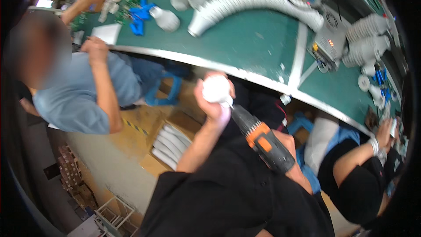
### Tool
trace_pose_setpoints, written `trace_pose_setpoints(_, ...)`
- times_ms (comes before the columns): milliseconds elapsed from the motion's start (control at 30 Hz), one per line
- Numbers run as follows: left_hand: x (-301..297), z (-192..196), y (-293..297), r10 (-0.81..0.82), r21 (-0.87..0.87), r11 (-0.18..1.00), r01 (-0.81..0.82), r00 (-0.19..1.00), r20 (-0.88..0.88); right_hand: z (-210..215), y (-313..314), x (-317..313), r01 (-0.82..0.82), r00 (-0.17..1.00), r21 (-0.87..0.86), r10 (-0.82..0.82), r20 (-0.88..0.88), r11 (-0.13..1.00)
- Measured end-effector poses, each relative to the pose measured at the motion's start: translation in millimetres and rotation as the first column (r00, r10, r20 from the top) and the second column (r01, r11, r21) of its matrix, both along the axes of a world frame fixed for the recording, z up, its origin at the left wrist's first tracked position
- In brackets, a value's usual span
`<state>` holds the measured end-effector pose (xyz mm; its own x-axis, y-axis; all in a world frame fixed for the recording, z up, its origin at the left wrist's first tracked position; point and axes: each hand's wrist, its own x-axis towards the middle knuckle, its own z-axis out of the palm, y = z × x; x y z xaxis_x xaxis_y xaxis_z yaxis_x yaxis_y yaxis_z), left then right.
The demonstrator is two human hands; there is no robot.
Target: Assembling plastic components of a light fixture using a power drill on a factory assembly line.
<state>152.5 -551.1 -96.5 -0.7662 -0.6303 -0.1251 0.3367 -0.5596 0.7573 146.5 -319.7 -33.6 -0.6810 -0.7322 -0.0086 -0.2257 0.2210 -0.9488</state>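
My left hand is raised in front of the green bench and grips a white round plastic part. My right hand holds a black and orange power screwdriver; most of the hand is hidden behind its body. The driver's tip touches the lower right side of the white part. Both hands are below the bench's pale front edge, over my black clothing.
A long curved stack of white housings lies on the green bench, with more stacks and a grey device at right. One person in blue sits left, another right. A cardboard box of white parts stands below.
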Motion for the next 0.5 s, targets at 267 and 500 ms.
trace_pose_setpoints(267, 6.6, -2.2, 2.7, 0.030, 0.048, 0.998, -0.029, 0.999, -0.016, 1.4, -1.4, 2.8, -0.002, 0.988, 0.007, 0.004, -0.155, 1.000)
trace_pose_setpoints(500, 2.2, -2.0, -0.1, 0.040, 0.072, 0.997, -0.038, 0.999, -0.032, 2.5, -5.2, 1.3, 0.010, 0.989, -0.036, -0.015, -0.148, 0.999)
